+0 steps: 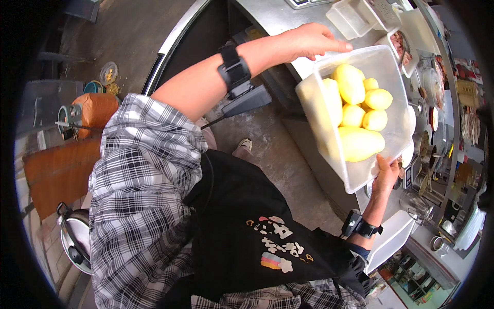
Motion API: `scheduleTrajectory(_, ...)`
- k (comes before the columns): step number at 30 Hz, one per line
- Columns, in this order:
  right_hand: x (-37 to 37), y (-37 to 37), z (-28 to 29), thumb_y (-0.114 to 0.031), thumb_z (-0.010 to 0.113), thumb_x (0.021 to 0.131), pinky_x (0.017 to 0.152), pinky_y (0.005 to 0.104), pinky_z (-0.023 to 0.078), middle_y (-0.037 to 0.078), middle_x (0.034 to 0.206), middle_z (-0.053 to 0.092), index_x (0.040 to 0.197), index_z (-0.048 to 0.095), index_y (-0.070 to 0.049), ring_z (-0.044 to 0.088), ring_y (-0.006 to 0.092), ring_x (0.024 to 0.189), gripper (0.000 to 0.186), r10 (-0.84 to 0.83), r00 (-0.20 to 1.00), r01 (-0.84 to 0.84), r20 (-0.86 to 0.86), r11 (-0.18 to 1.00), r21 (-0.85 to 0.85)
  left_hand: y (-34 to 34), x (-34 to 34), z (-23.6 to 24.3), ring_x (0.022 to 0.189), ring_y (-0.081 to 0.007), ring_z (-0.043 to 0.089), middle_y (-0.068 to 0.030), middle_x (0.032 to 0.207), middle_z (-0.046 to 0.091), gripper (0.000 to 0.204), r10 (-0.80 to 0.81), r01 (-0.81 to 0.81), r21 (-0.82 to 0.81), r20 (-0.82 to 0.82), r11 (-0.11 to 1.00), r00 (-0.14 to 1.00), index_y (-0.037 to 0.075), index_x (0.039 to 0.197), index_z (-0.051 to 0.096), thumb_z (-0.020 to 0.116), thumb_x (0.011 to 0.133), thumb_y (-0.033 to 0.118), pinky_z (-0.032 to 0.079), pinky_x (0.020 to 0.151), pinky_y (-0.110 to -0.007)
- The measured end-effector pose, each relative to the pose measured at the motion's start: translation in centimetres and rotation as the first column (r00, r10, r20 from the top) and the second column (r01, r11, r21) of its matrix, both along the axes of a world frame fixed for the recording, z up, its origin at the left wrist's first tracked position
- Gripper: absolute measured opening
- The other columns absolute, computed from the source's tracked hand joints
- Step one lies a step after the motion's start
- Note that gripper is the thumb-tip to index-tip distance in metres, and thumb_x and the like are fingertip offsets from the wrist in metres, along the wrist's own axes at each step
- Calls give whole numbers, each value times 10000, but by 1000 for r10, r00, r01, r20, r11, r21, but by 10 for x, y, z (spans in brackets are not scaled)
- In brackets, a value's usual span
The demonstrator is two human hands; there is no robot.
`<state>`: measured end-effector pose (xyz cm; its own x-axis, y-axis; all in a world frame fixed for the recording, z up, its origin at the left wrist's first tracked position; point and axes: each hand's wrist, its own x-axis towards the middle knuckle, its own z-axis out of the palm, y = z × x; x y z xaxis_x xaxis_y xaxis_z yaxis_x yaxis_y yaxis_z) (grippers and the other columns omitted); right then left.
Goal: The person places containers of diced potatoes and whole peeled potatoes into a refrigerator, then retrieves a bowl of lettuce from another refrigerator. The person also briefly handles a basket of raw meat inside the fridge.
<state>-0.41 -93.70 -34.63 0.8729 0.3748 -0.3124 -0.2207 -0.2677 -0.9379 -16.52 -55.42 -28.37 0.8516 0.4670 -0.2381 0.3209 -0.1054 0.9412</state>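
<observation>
A translucent white plastic bin [320, 149] is tilted so its inside shows, with several peeled yellow potatoes [352, 85] lying in it. My left hand [314, 42] is at the bin's far left corner, its thumb along the rim and its other fingers partly hidden. At the near right corner, my right hand [387, 176] grips the rim, thumb on the inner side and fingers out of sight beneath. The bin hangs over the front edge of the metal counter [272, 14]. Both wrists wear black straps with small devices.
Along the counter stand an empty clear tub [351, 19], a container of meat [400, 44] and a white tray [392, 239]. A glass jar [416, 203] is beyond my right hand. Behind on the left are a lidded pot [77, 239] and an orange-brown bag [96, 110].
</observation>
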Motion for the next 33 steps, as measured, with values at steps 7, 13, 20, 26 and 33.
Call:
scheduleTrajectory(7,-12,2,9,40,622,824,802,297,497,117,1053,647,1152,552,54,629,181,886,336,28,1000,-28,-5,999,-29,-10,51,-27,712,-163,541,-58,783,595,325,-98,150,440,-139,886,985,-1,936,616,725,666,144,463,654,-328)
scheduleTrajectory(13,-87,24,19,0,642,839,599,208,402,-12,826,588,1049,592,7,493,61,681,216,126,990,-125,58,992,-11,-45,-113,-30,689,-79,481,14,736,521,188,99,-94,172,-20,980,995,0,846,572,596,666,-49,421,619,-257)
scheduleTrajectory(20,-157,86,-9,1,631,849,565,200,382,-51,763,543,972,590,-6,467,22,658,130,427,901,-417,-69,900,126,-74,-250,17,697,-39,448,66,748,467,210,549,-543,88,-183,835,815,40,833,558,564,666,-87,375,632,-204)
scheduleTrajectory(26,-208,135,-136,27,631,843,685,234,479,17,896,650,1038,597,4,585,72,770,199,540,746,-435,-389,838,330,-55,-289,-37,680,-50,406,59,714,432,191,624,-591,201,-257,781,738,43,738,487,507,641,-120,330,597,-216)
scheduleTrajectory(33,-230,132,-288,-4,635,843,615,255,500,28,896,663,1087,582,-35,627,111,726,251,375,698,-402,-610,910,101,12,-256,-209,636,-260,550,-147,672,519,134,418,-194,485,-411,853,810,10,769,515,577,655,-25,435,599,-367)
